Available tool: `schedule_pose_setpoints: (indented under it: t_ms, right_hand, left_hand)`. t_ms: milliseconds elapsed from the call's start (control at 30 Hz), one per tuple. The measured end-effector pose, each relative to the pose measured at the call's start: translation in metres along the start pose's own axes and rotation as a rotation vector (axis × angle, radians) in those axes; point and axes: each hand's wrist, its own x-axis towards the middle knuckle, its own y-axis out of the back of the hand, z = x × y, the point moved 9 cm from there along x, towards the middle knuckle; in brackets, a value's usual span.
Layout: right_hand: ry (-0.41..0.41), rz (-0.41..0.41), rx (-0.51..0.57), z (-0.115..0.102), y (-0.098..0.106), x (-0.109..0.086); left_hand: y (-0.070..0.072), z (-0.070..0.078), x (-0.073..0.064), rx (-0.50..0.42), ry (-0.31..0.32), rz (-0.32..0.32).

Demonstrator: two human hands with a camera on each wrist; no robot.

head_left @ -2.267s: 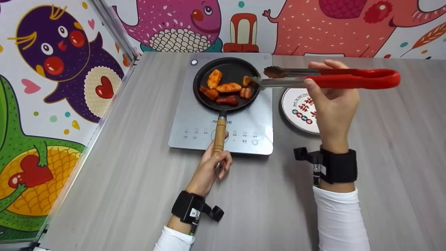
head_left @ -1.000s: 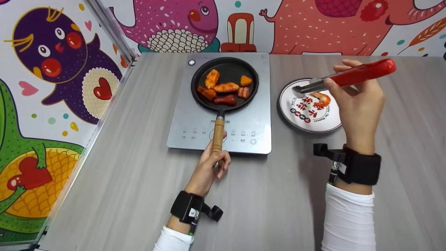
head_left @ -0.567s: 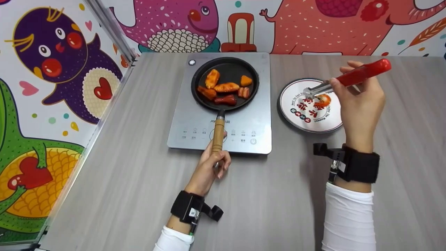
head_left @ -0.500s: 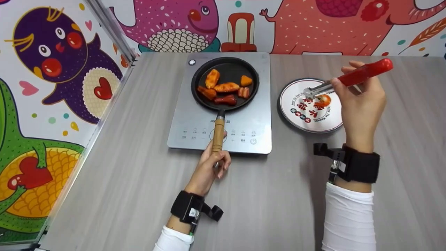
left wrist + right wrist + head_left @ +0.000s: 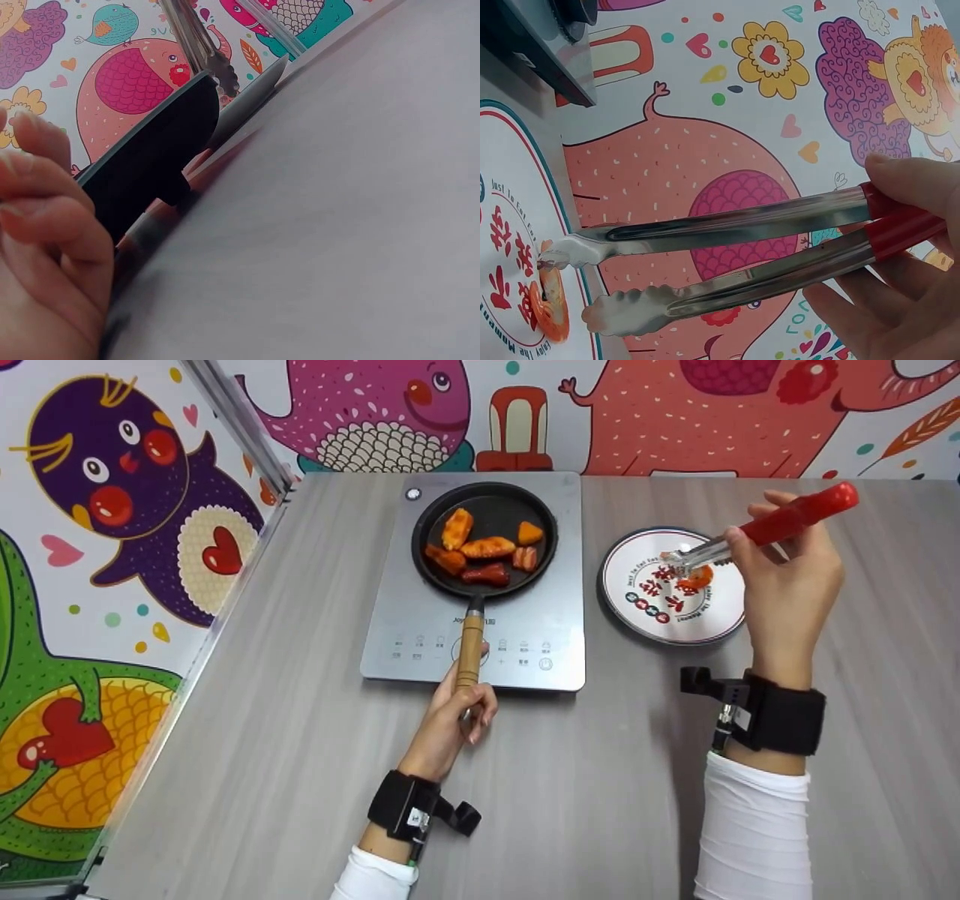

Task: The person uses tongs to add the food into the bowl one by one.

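Observation:
My left hand (image 5: 457, 712) grips the wooden handle (image 5: 470, 649) of a black frying pan (image 5: 484, 585), which sits on a silver induction cooker (image 5: 390, 615). Several pieces of food lie in the pan, among them a grilled wing (image 5: 487, 547) and an orange wedge (image 5: 529, 533). My right hand (image 5: 795, 577) holds red-handled metal tongs (image 5: 799, 516) over a white plate (image 5: 626, 592) with red print. On the plate is a shrimp (image 5: 551, 306). The tong tips are spread apart close to it in the right wrist view, one overlapping the shrimp's upper end.
The plate stands right of the cooker on a grey wood-grain table (image 5: 570, 795). Behind it rises a wall (image 5: 697, 427) with cartoon animals. A second printed panel (image 5: 150, 510) with a metal edge strip borders the table's left side.
The tongs have left the pan's right side, where the orange wedge now lies, and moved right over the plate. Most recently they shifted slightly right at the shrimp. The left hand stays on the handle.

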Motion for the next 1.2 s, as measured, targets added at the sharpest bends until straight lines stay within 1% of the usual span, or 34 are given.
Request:
schedule_pose_setpoints:
  t_ms: [167,333,633,767,933,1067,1167,1200]
  right_hand:
    - [0.015,0.015,0.000,0.000,0.003,0.000]
    - [-0.012,0.017,0.009,0.003,0.005,0.001]
    - [0.008,0.057,0.039,0.001,0.009,-0.002]
    - [0.002,0.069,0.016,0.002,0.012,-0.002]
    - [-0.017,0.063,-0.004,0.009,0.012,0.002]
    - [0.009,0.060,-0.007,0.010,0.011,0.004]
    - [0.028,0.057,-0.031,0.010,0.011,0.003]
    - [0.024,0.054,-0.038,0.010,0.010,0.003]
  left_hand:
    - [0.000,0.000,0.000,0.003,0.002,0.003]
    - [0.001,-0.001,0.000,0.011,0.002,0.007]
    - [0.000,0.000,0.000,0.011,0.002,0.005]
    - [0.000,0.000,0.000,0.007,0.001,0.003]
    - [0.000,0.000,0.001,0.006,-0.001,0.001]
    - [0.000,0.000,0.001,0.001,-0.003,-0.007]
    - [-0.001,0.000,0.000,-0.001,-0.007,-0.013]
    - [-0.001,0.000,0.000,-0.001,-0.007,-0.013]
